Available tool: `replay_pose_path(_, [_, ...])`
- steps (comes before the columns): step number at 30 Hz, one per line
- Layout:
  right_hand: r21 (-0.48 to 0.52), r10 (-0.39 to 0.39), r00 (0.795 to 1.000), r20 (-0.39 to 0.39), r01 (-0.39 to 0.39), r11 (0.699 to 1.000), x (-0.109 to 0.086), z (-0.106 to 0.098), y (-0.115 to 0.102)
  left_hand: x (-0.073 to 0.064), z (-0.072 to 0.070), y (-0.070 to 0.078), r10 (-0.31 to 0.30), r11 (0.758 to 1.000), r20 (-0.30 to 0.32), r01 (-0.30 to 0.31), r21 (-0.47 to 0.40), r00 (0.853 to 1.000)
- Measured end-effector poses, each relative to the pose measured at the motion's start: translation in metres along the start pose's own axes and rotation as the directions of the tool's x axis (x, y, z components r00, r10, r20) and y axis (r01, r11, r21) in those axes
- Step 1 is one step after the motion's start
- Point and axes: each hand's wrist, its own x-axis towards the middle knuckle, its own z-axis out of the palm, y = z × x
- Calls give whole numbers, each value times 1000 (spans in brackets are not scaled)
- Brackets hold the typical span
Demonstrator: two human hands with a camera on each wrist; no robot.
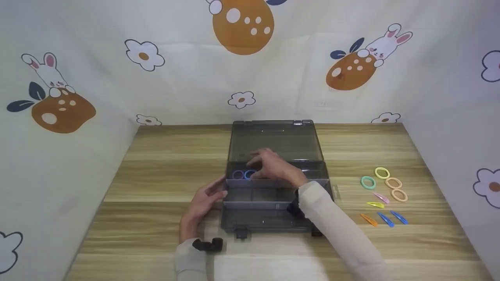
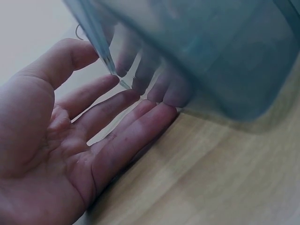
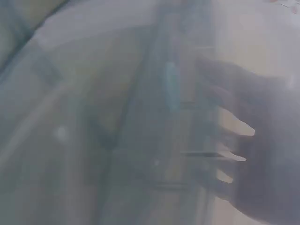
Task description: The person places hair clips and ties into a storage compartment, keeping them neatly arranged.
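Note:
A dark see-through plastic case [image 1: 254,205] with dividers lies with its lid [image 1: 275,140] tipped back. In its back compartment a purple hair tie [image 1: 238,175] and a blue hair tie [image 1: 247,175] sit side by side. My right hand [image 1: 275,167] is over that compartment, thumb close by the blue hair tie and fingers loosely extended leftward. The right wrist view is hazy, with spread fingers showing dark. My left hand [image 1: 202,202] touches the case's left side; its nearly straight fingertips meet the smooth wall [image 2: 211,61] in the left wrist view.
Right of the case lie a green hair tie [image 1: 368,182], a yellow one [image 1: 382,173] and two peach ones [image 1: 399,195]. Closer to me are several snap hair clips, among them a pink [image 1: 381,198], an orange [image 1: 368,220] and a blue one [image 1: 385,219]. A patterned curtain [image 1: 187,89] surrounds the wooden table.

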Motion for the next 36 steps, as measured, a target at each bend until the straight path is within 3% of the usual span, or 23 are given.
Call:
replay_pose_path(5, [56,-64,997,-32,65,996,-14,-19,-12,0,1,1,3,1000,0,-3,4,1000])
replay_pose_path(10, [49,-140,987,-81,144,988,-34,-37,-28,-1,0,1,7,1000,-2,-7,-6,1000])
replay_pose_path(18, [50,-189,971,-147,198,979,-60,-49,-39,0,1,1,23,1000,-24,-23,8,999])
replay_pose_path(21, [45,-217,951,-220,232,972,-67,-49,-36,0,2,1,30,999,-21,-29,20,999])
replay_pose_path(26, [31,-254,897,-361,284,958,-77,-49,-24,1,2,1,39,998,-1,-39,41,999])
replay_pose_path(31, [26,-273,855,-440,316,949,-87,-52,-11,0,1,2,31,998,-9,-30,48,999])
replay_pose_path(36, [34,-268,851,-452,317,948,-104,-58,4,-2,0,2,22,999,-28,-21,30,999])
